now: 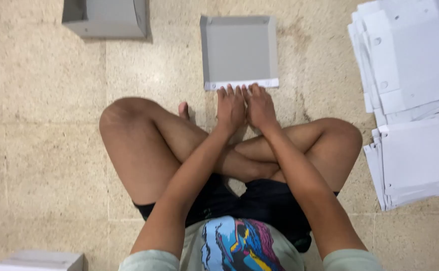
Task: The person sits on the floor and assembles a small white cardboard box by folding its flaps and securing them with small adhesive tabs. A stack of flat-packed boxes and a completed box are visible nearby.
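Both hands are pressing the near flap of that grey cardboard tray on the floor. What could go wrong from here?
1. The left hand and right hand press only the white near flap, so the grey tray may slide away across the smooth floor.
2. Uneven pressure might crease the flap crookedly.
3. The loose paper stacks sit close by the right knee; shifting the leg could scatter them.

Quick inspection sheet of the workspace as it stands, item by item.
Surface: speckled stone floor, person seated cross-legged.
Job's things: grey cardboard tray, its white near flap under the fingertips.
Clutter: two stacks of flat white sheets at right; grey box top left; white box bottom left.
Grippers: left hand and right hand side by side, pressing the flap.
Cables: nothing seen.
Surroundings: only floor.
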